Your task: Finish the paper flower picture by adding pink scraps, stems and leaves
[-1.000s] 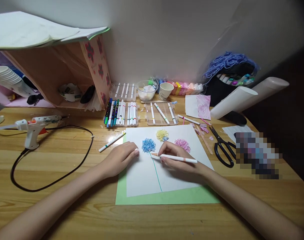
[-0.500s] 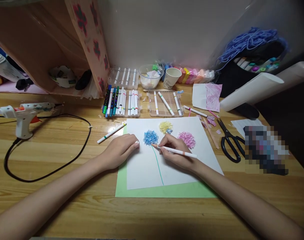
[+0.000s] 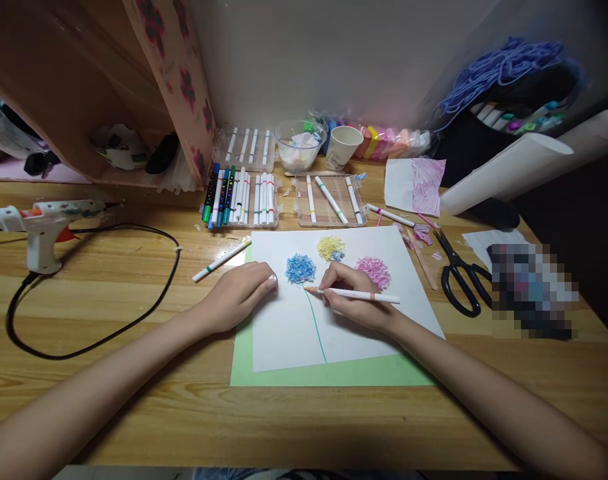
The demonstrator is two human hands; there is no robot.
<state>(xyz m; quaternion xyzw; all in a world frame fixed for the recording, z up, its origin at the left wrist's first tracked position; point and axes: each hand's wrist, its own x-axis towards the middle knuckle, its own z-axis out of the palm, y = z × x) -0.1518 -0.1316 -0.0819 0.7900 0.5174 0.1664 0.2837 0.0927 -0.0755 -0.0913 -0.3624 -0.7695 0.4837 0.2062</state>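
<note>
My right hand (image 3: 351,287) grips a white marker (image 3: 387,298) with an orange-brown band, its tip close to the top of a thin green line on a white sheet of paper (image 3: 279,340). Above that line sits a blue tuft of shredded bits (image 3: 300,269). A yellow tuft (image 3: 330,248) and a pink tuft (image 3: 374,272) are on the same sheet. My left hand (image 3: 241,295), fingers curled in, rests on the sheet's left side with nothing seen in it. Under the white paper lies a green sheet (image 3: 334,377).
On the left stands a glue gun (image 3: 44,233) with a looping black cord. Behind the paper are marker cases (image 3: 329,213), a loose marker (image 3: 221,260), a plastic bowl (image 3: 299,157) and a paper cup (image 3: 343,150). Black scissors (image 3: 459,273) lie right, near paper rolls (image 3: 509,170).
The marker tip has shifted slightly down and right from the blue tuft's lower edge. My left hand stays in place on the paper; the whole view has tilted a little.
</note>
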